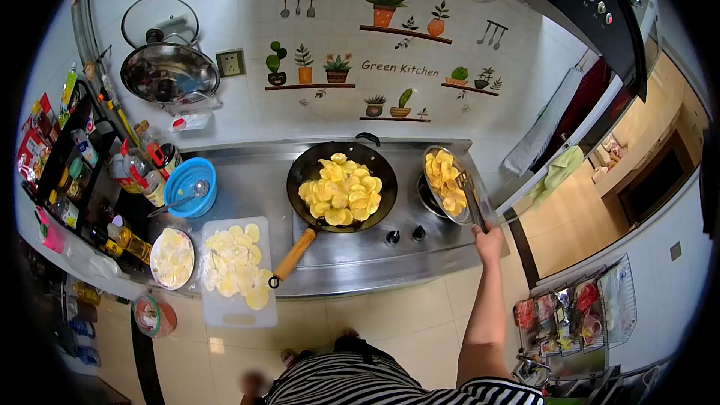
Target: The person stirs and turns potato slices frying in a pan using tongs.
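Note:
My right hand is closed round the handle of a slotted spatula, whose blade lies against fried potato slices in a metal strainer at the right of the stove. A black wok full of yellow slices sits on the left burner, its wooden handle pointing toward me. Low in the view, beside my striped shirt, my left hand is a dark blur; its fingers cannot be made out.
Left of the wok are a white cutting board with pale slices, a plate of slices, and a blue bowl with a ladle. Bottles crowd the far left. A range hood overhangs the upper right.

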Demonstrator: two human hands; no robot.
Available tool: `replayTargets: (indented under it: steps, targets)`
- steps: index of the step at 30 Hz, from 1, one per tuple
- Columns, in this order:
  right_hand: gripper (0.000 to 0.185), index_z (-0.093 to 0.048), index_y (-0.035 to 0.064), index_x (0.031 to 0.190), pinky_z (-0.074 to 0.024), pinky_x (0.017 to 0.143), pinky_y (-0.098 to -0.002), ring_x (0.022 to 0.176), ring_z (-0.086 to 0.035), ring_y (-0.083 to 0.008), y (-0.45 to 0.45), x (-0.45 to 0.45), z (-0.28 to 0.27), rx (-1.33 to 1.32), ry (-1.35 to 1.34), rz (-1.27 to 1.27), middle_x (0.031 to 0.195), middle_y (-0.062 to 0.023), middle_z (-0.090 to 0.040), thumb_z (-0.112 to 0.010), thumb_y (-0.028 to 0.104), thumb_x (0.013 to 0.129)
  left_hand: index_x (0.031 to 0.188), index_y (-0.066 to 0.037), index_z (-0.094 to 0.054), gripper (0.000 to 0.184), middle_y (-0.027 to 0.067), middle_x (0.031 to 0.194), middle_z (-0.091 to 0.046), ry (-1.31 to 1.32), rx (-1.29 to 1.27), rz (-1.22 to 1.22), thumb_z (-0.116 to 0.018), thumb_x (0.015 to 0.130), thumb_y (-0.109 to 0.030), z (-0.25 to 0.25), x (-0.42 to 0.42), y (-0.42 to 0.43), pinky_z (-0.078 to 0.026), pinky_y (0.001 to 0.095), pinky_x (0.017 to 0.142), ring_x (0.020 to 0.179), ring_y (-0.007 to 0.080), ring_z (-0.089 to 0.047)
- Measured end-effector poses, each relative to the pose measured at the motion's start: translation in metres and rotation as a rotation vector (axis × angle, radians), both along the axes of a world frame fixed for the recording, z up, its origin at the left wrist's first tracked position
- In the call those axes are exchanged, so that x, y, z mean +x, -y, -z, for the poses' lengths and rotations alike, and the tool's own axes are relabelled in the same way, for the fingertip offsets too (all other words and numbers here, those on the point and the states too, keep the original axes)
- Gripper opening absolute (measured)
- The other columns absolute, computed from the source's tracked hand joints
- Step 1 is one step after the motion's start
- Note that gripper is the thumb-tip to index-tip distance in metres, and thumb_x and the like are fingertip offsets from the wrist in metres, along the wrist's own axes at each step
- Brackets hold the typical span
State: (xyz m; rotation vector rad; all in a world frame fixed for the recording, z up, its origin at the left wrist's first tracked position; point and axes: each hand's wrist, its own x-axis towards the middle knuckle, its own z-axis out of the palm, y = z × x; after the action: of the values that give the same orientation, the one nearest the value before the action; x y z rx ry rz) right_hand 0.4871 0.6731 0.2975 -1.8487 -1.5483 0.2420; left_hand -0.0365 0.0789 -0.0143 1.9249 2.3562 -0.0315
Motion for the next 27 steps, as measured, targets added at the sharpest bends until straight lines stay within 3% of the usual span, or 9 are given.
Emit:
replayTargets:
  steps: [5,6,8,9,12,16,20,23,27]
  targets:
    - [0.039,-0.063,-0.0008,0.107,-0.0470,0.057,-0.0321,0.058,-0.060,-0.0180,-0.003,-0.012,-0.009,-0.045,-0.053,0.035,0.076,-0.0124,-0.066,-0.068,0.022,0.076,0.087,-0.006,-0.062,0.017,0.0085,0.082,-0.059,-0.339,0.350,0.103,-0.054,0.086,-0.021,0.008,0.004,0.001,-0.047,0.0381,0.069,0.077,0.0224,-0.058]
    - [0.044,-0.060,-0.0043,0.110,-0.0464,0.072,-0.0340,0.079,-0.061,-0.0251,0.002,-0.025,-0.024,-0.107,-0.113,-0.013,0.089,-0.0204,-0.064,-0.068,0.023,0.076,0.087,-0.006,-0.062,0.017,0.0085,0.082,-0.059,-0.339,0.348,0.091,-0.054,0.086,-0.021,0.008,0.001,0.001,-0.047,0.0381,0.069,0.077,0.0224,-0.058]
    - [0.049,-0.057,-0.0078,0.112,-0.0457,0.086,-0.0360,0.099,-0.062,-0.0323,0.011,-0.057,-0.052,-0.171,-0.169,-0.072,0.102,-0.0283,-0.062,-0.069,0.023,0.075,0.077,-0.008,-0.064,0.021,0.0107,0.064,-0.061,0.201,-0.271,-0.125,-0.063,0.074,-0.029,0.008,-0.004,0.001,-0.048,0.0414,0.057,0.057,0.0255,-0.058]
    - [0.050,-0.057,-0.0075,0.113,-0.0454,0.087,-0.0355,0.101,-0.061,-0.0319,0.014,-0.074,-0.062,-0.149,-0.127,-0.163,0.105,-0.0282,-0.061,-0.068,0.023,0.076,0.077,-0.008,-0.064,0.021,0.0107,0.064,-0.061,0.204,-0.271,-0.136,-0.063,0.074,-0.029,0.010,0.002,0.002,-0.048,0.0414,0.057,0.057,0.0255,-0.058]
    - [0.050,-0.056,-0.0017,0.117,-0.0459,0.087,-0.0353,0.102,-0.061,-0.0324,0.012,-0.125,-0.073,-0.103,-0.086,-0.395,0.108,-0.0265,-0.060,-0.067,0.023,0.075,0.076,0.001,-0.061,0.023,0.0121,0.059,-0.059,1.181,0.269,-1.246,-0.060,0.074,-0.022,0.016,0.021,0.007,-0.047,0.0369,0.049,0.052,0.0229,-0.055]
    - [0.045,-0.058,0.0009,0.114,-0.0480,0.079,-0.0405,0.087,-0.063,-0.0369,0.004,-0.197,-0.092,-0.188,0.102,-0.602,0.087,-0.0248,-0.064,-0.063,0.024,0.076,0.078,0.007,-0.059,0.025,0.0148,0.063,-0.061,1.041,0.334,-1.037,-0.057,0.076,-0.018,0.013,0.033,0.022,-0.048,0.0346,0.050,0.055,0.0224,-0.058]
    - [0.049,-0.058,0.0030,0.118,-0.0494,0.079,-0.0378,0.088,-0.063,-0.0354,-0.013,-0.247,-0.089,-0.220,0.292,-0.657,0.092,-0.0236,-0.065,-0.065,0.027,0.075,0.081,0.008,-0.061,0.028,0.0162,0.070,-0.064,1.329,0.253,-1.485,-0.057,0.080,-0.020,-0.035,0.053,0.018,-0.050,0.0354,0.053,0.057,0.0236,-0.060]
    - [0.047,-0.060,0.0058,0.115,-0.0495,0.081,-0.0405,0.091,-0.062,-0.0359,-0.016,-0.271,-0.089,-0.252,0.405,-0.627,0.093,-0.0230,-0.064,-0.065,0.028,0.074,0.083,0.007,-0.063,0.032,0.0166,0.074,-0.065,0.960,0.270,-0.977,-0.057,0.081,-0.024,-0.003,0.067,0.056,-0.051,0.0362,0.058,0.062,0.0236,-0.061]
    - [0.036,-0.066,0.0072,0.103,-0.0490,0.082,-0.0427,0.093,-0.062,-0.0356,-0.033,-0.282,-0.068,-0.326,0.462,-0.557,0.094,-0.0217,-0.065,-0.065,0.028,0.073,0.085,0.006,-0.064,0.034,0.0157,0.079,-0.067,0.651,0.292,-0.967,-0.058,0.081,-0.027,-0.011,0.092,0.063,-0.051,0.0366,0.065,0.071,0.0240,-0.062]
